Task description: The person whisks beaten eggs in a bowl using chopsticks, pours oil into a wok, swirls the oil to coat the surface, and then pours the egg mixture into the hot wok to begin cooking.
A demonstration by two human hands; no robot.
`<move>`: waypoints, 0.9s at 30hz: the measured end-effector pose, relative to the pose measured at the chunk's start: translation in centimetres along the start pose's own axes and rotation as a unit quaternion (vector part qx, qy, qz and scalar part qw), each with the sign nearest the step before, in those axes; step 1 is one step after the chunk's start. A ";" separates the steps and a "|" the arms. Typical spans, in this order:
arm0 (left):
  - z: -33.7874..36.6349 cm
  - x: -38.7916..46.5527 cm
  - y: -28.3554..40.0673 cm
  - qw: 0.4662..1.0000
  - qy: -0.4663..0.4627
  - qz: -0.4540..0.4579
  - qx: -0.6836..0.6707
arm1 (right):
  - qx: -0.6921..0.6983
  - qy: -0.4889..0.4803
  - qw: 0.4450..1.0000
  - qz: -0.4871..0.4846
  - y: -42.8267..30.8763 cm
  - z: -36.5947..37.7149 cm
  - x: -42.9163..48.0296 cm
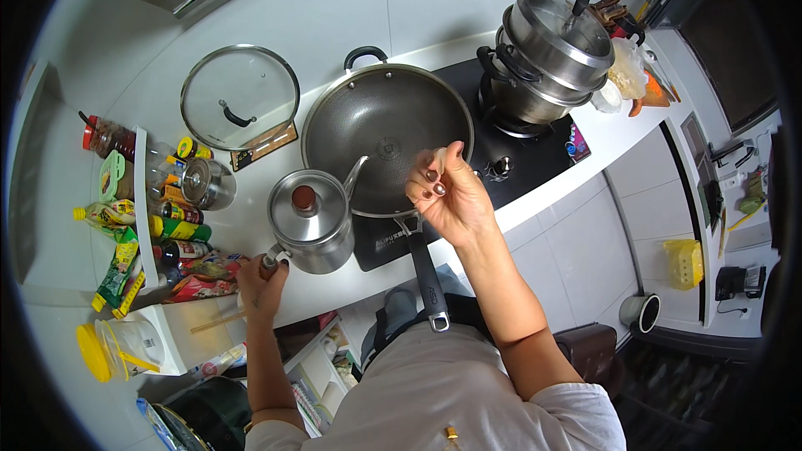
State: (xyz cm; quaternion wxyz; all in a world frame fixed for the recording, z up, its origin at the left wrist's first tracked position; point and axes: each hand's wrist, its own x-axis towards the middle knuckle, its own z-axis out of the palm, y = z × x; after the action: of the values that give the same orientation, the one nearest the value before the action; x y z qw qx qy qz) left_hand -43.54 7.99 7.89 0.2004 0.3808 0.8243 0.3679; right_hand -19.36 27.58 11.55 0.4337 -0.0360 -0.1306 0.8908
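Observation:
My left hand [262, 283] grips the handle of a stainless steel pot with a long spout [313, 235]; its lid is on, with a brown knob, and its spout tip reaches over the rim of a wok. My right hand [452, 191] is raised over the wok's near right side, its fingers curled around a small, pale, translucent thing that I cannot name. The dark wok [388, 119] has a textured inner surface, and no food shows in it. Its black handle [427, 275] points towards my body.
A glass lid [241, 97] leans at the wall, left of the wok. A lidded steel steamer [545, 69] stands on the black cooktop [520, 169] at right. Bottles and jars crowd a white rack [143, 200] at left. A steel canister [207, 183] is beside them. Bagged food [626, 69] lies beyond the steamer.

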 end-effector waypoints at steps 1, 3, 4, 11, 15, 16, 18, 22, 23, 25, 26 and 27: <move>0.0 0.0 0.5 1.000 0.004 -0.003 -0.003 | -0.015 0.006 1.000 -0.012 -0.1 -0.3 0.0; -0.2 -0.2 1.4 1.000 0.012 -0.011 -0.010 | -0.057 0.030 0.998 -0.026 -0.2 -0.7 -0.1; -0.3 -0.1 1.5 1.000 0.011 -0.003 0.003 | -0.078 0.042 0.996 -0.032 -0.3 -0.9 -0.2; -1.1 0.3 1.9 0.999 -0.005 0.015 0.033 | -0.159 0.127 0.974 -0.098 -1.7 -3.2 -2.2; -1.1 0.3 2.3 0.999 -0.006 0.013 0.036 | -0.186 0.189 0.961 -0.078 -2.1 -4.5 -3.8; -1.1 0.3 2.3 0.999 -0.008 0.012 0.039 | -0.184 0.194 0.961 -0.074 -2.2 -4.8 -4.2; -1.4 0.4 2.2 0.999 -0.012 0.009 0.047 | -0.180 0.202 0.960 -0.065 -2.2 -5.5 -4.8; -1.8 0.7 2.6 0.996 -0.027 -0.005 0.082 | -0.182 0.207 0.960 -0.043 -2.1 -6.5 -6.0; -1.9 0.7 2.9 0.996 -0.026 -0.017 0.078 | -0.178 0.207 0.961 -0.038 -2.0 -6.6 -6.2; -2.2 0.8 3.3 0.995 -0.038 -0.020 0.094 | -0.170 0.214 0.962 -0.026 -1.8 -6.8 -6.6; -2.6 1.2 3.4 0.992 -0.048 -0.011 0.116 | -0.170 0.215 0.961 -0.020 -1.6 -6.9 -6.8; -2.9 1.4 3.6 0.989 -0.059 -0.002 0.137 | -0.170 0.217 0.961 -0.013 -1.5 -6.9 -7.0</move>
State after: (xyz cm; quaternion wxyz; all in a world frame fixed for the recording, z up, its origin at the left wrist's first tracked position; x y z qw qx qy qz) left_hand -44.46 9.40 12.43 0.1956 0.4239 0.8546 0.2275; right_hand -12.68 24.38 4.93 0.4505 -0.2999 -0.1836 0.8206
